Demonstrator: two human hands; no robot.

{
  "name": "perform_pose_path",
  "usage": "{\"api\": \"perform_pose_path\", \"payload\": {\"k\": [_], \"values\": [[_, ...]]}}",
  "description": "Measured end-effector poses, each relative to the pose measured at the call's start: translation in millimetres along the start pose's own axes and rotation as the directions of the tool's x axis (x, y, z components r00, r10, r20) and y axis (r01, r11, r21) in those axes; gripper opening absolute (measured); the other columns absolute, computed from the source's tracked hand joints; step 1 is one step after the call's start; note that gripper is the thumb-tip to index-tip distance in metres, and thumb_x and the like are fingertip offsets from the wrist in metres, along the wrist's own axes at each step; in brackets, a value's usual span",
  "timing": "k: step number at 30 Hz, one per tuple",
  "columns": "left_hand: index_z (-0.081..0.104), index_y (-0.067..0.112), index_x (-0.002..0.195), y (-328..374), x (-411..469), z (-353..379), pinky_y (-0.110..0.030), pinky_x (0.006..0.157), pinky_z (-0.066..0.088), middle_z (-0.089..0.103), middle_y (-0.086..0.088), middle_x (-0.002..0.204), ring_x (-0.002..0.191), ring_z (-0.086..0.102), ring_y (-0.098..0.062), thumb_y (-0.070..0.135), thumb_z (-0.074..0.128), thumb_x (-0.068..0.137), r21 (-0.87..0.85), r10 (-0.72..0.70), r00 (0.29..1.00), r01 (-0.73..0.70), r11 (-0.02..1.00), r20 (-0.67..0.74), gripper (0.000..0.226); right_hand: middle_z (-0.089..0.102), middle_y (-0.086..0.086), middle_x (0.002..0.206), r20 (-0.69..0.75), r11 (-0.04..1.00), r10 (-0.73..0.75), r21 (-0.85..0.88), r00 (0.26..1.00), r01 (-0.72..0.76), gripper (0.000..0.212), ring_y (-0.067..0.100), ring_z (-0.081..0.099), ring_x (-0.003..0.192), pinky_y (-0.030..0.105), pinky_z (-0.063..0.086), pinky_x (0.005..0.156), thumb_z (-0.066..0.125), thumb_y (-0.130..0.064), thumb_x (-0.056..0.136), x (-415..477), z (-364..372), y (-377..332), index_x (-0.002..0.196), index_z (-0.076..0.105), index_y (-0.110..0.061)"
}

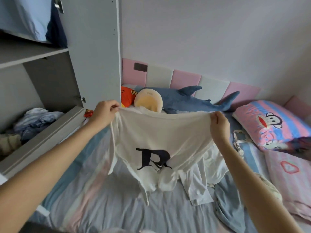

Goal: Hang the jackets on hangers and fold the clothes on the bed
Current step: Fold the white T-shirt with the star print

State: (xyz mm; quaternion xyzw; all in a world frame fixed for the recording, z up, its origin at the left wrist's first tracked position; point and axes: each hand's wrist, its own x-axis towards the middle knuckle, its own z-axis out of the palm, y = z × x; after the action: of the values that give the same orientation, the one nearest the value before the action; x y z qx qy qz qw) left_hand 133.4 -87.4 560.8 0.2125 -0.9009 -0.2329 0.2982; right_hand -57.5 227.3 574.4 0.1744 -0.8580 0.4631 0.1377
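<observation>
Left hand (105, 111) and right hand (218, 124) each pinch the top edge of a white cotton T-shirt with a black letter (156, 140). It hangs spread above the striped pastel bed (87, 195), lower part touching it.

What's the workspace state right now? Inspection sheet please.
Surface: striped bed sheet, rumpled.
Job's things: white shirt with a black letter print, held up spread out; more white clothes and a blue garment lie unfolded below.
Clutter: shark plush, round cushion, orange toy, monkey pillow.
Hands: left hand and right hand each pinch the shirt's top edge.
Cables: nothing seen.
Surroundings: open wardrobe at left, heaped clothes on its lower shelf; padded wall panels.
</observation>
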Motion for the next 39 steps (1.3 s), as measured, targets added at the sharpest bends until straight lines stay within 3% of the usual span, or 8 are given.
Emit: {"api": "perform_pose_path", "payload": {"k": [4,7,9,12,21,26,33,39], "values": [[0.058,0.000,0.090,8,-3,-4,-0.023,0.054,0.031,0.058,-0.018,0.074,0.065,0.050,-0.025,0.001,0.041,0.096,-0.090,0.001,0.990,-0.014,0.996,-0.142,0.018,0.050,0.002,0.071,-0.164,0.987,-0.094,0.114,0.982,0.113,0.018,0.017,0.042,0.061,0.031,0.024,0.055,0.040,-0.012,0.100,-11,-3,-9,0.084,0.050,-0.010],[0.050,0.011,0.082,3,-19,8,-0.031,0.052,0.032,0.054,-0.008,0.066,0.057,0.048,-0.022,0.045,0.043,0.095,-0.007,-0.028,0.979,0.030,1.000,0.201,0.037,0.051,0.004,0.070,0.370,0.990,-0.059,-0.101,0.927,0.103,0.031,0.019,0.046,0.067,0.028,0.033,0.059,0.055,-0.032,0.095,-22,10,2,0.077,0.051,-0.007],[0.051,0.013,0.076,-16,-31,13,-0.030,0.055,0.033,0.052,-0.002,0.066,0.057,0.045,-0.016,0.085,0.040,0.069,0.102,-0.057,0.797,-0.005,0.995,0.601,0.073,0.052,-0.001,0.071,0.806,0.889,0.157,-0.367,0.571,0.274,0.032,0.016,0.049,0.067,0.025,0.036,0.060,0.070,-0.038,0.083,-35,18,23,0.076,0.056,-0.010],[0.051,0.017,0.068,-53,-45,6,-0.026,0.056,0.032,0.050,0.004,0.066,0.058,0.043,-0.011,0.063,0.070,0.068,0.216,-0.131,0.544,-0.096,0.972,0.829,0.049,0.059,-0.001,0.093,0.844,0.701,0.487,-0.531,0.226,0.475,0.045,0.018,0.057,0.088,0.025,0.043,0.076,0.078,-0.035,0.075,-51,27,57,0.108,0.064,-0.007],[0.040,0.021,0.059,-116,-47,17,-0.030,0.053,0.028,0.045,0.004,0.063,0.063,0.046,-0.021,0.012,0.064,0.084,0.381,-0.231,0.820,0.017,0.924,0.524,0.036,0.059,0.009,0.090,0.483,0.682,0.522,-0.731,0.703,-0.004,0.020,0.028,0.057,0.084,0.030,0.043,0.068,0.067,-0.025,0.084,-51,74,98,0.090,0.059,-0.008],[0.043,0.016,0.067,-135,48,0,-0.032,0.056,0.030,0.048,-0.008,0.076,0.069,0.050,-0.029,-0.010,0.055,0.074,0.306,-0.112,0.981,0.058,0.950,0.161,0.029,0.049,0.013,0.093,0.215,0.831,0.545,-0.007,0.810,-0.557,0.009,0.028,0.052,0.080,0.030,0.055,0.048,0.050,0.003,0.088,19,119,38,0.090,0.052,-0.005],[0.068,-0.002,0.081,-126,216,-53,-0.031,0.065,0.040,0.067,-0.018,0.083,0.077,0.060,-0.034,-0.004,0.067,0.075,0.137,0.097,0.975,-0.070,0.988,-0.201,0.006,0.056,-0.005,0.076,-0.303,0.875,0.401,0.405,0.865,-0.264,0.029,0.015,0.053,0.078,0.011,0.044,0.059,0.049,0.011,0.078,138,125,-83,0.091,0.058,-0.014],[0.072,-0.002,0.086,-146,228,-33,-0.038,0.066,0.047,0.068,-0.018,0.082,0.077,0.061,-0.037,-0.012,0.049,0.077,0.122,0.201,0.963,-0.181,0.976,-0.177,0.026,0.057,0.005,0.092,-0.359,0.995,0.046,0.102,0.932,-0.010,0.031,0.016,0.049,0.086,0.005,0.032,0.067,0.040,0.007,0.082,120,160,-74,0.094,0.067,-0.003]]}}
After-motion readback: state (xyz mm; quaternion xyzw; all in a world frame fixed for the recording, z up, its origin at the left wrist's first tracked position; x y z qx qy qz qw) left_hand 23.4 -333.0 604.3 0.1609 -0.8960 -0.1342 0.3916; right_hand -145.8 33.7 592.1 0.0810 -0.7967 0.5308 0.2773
